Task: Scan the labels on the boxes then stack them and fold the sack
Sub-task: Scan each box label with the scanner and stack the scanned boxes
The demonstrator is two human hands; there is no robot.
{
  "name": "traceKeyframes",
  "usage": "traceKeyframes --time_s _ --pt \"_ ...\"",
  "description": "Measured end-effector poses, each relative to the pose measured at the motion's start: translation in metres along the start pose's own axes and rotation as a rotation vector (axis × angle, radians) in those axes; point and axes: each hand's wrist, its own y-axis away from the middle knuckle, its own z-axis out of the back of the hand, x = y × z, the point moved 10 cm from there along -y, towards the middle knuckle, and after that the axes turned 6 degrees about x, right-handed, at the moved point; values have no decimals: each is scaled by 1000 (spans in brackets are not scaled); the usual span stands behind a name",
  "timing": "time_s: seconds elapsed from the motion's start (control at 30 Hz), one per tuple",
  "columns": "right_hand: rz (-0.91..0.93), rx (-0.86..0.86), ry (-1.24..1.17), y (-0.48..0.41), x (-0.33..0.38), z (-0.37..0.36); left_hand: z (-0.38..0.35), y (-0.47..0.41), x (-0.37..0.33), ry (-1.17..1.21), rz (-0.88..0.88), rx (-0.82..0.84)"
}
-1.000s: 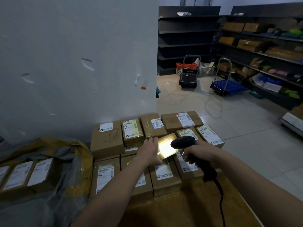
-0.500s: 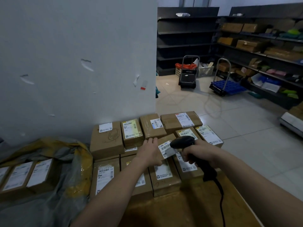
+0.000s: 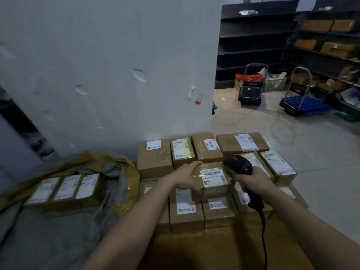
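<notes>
A brown surface carries rows of labelled cardboard boxes packed side by side against the white wall, a grey-and-yellow sack lies slumped just left of them, and the pale tiled floor beyond bears two hand trolleys.

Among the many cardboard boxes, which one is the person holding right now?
The small box over the middle of the stack, barcode label up: the left hand grips it beside the scanner in the right hand. The rest lie unheld.
</notes>
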Motion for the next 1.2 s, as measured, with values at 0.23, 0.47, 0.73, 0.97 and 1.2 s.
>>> traceKeyframes --time_s 0.23,0.47,0.73,0.97,1.2 --pt "70 161 -197 5 56 -108 60 82 73 110 72 -30" --pt "134 186 -153 4 139 -253 119 173 219 457 110 -288" --pt "86 279 -101 -1 209 -414 138 239 378 641 208 -341" --pt "-30 184 -152 -20 201 -455 146 238 403 399 232 -363" --pt "-157 176 -151 -52 163 -451 117 186 407 503 259 -238"
